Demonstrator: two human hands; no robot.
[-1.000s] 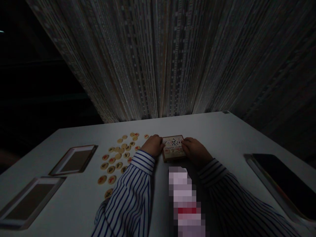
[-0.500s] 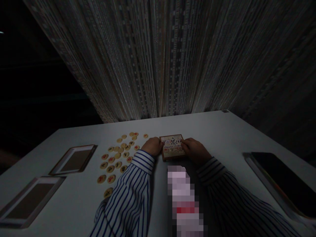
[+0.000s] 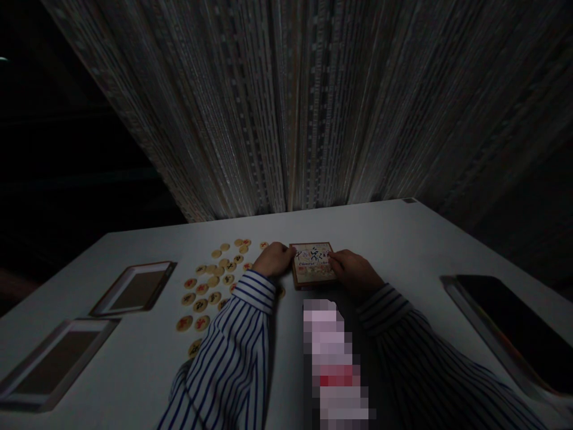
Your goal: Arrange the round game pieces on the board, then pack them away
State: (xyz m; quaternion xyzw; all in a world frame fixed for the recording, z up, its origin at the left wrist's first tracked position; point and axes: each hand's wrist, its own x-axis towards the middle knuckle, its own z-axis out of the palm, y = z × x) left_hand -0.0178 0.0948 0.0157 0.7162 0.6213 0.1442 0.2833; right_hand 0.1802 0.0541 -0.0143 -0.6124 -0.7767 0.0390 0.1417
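A small square box with a wooden rim and a printed "Chinese chess" lid stands near the middle of the white table. My left hand is closed at the box's left edge, fingertips against its upper left side. My right hand pinches the right edge, thumb and forefinger at the lid. Round wooden chess pieces with red or black characters lie scattered left of my left hand; my left sleeve covers some of them.
Two shallow trays, one behind the other, lie at the left. A dark phone-like slab lies at the right. A striped curtain hangs behind the table. A pixelated patch hides the front centre.
My left hand has shifted slightly left and up along the box, showing more of the lid's left side. A piece beside my left wrist has come into view. My right hand has hardly moved.
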